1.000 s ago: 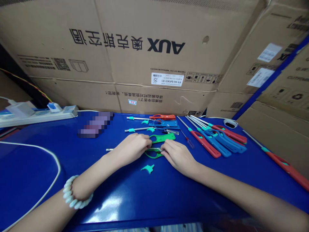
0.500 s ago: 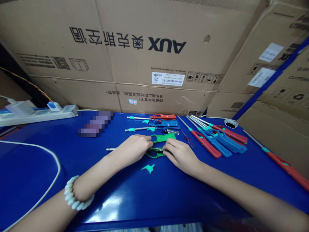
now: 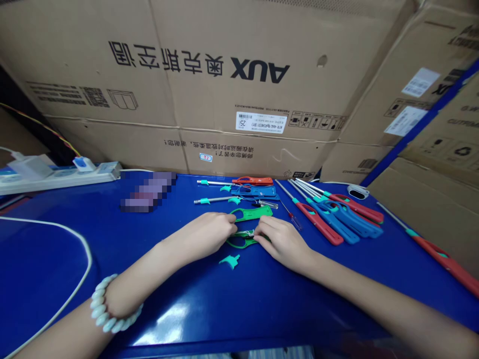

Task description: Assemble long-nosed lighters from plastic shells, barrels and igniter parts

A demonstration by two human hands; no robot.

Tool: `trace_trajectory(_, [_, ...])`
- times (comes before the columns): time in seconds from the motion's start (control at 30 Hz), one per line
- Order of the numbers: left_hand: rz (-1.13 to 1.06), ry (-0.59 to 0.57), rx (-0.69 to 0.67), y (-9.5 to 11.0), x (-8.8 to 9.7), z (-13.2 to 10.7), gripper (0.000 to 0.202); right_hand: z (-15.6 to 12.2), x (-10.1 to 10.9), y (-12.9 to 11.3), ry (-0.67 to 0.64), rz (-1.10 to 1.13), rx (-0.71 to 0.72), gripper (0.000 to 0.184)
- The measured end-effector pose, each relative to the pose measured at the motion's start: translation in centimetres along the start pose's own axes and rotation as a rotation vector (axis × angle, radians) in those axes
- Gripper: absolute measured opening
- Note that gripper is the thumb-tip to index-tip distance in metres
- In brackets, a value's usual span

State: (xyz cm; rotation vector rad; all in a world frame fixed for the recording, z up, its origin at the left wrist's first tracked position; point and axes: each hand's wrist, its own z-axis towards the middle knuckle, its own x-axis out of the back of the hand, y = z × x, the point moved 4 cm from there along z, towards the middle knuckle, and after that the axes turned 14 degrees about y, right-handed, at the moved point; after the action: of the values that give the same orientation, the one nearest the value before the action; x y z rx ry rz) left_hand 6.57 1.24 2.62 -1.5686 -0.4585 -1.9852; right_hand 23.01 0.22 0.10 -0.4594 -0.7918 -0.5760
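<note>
My left hand point(image 3: 217, 232) is closed at the left end of an open green lighter casing half point(image 3: 239, 244), its fingertips near the trigger loop. What exactly it pinches there is hidden. The fingers of my right hand point(image 3: 279, 239) close on the casing's right end, where a thin white wire point(image 3: 247, 233) and a dark part show. Just beyond lies the other green casing half point(image 3: 254, 214), flat on the table. A loose turquoise trigger point(image 3: 229, 262) rests on the near side of my hands.
Behind are opened blue point(image 3: 258, 191) and red point(image 3: 254, 181) lighter casings with metal tubes. A small screwdriver point(image 3: 294, 219) lies right of them, then several assembled lighters point(image 3: 337, 214). A power strip point(image 3: 101, 173) stands left; a large carton point(image 3: 209, 99) walls the back.
My left forearm and bracelet have shifted slightly left and toward me. The metal tube that stuck out left of my left hand no longer shows. My right hand has barely moved.
</note>
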Motion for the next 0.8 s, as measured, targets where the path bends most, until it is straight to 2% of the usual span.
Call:
trace_trajectory(0.33, [-0.054,-0.013,-0.029,0.3,0.3,-0.1,0.019,0.0,0.4,-0.4,-0.066,0.135,-0.023,0.008])
trace_trajectory(0.53, [-0.268,-0.025,-0.006,0.4,1.7,-0.3,0.012,0.1,0.4,-0.2,-0.08,0.146,-0.058,0.007])
trace_trajectory(0.63, [-0.353,-0.068,-0.012,0.8,2.0,-0.5,0.01,0.2,0.4,-0.2,-0.072,0.151,-0.065,0.007])
trace_trajectory(0.8, [-0.338,-0.128,-0.013,1.2,1.4,-0.8,0.009,0.2,0.5,-0.1,-0.061,0.185,-0.104,0.009])
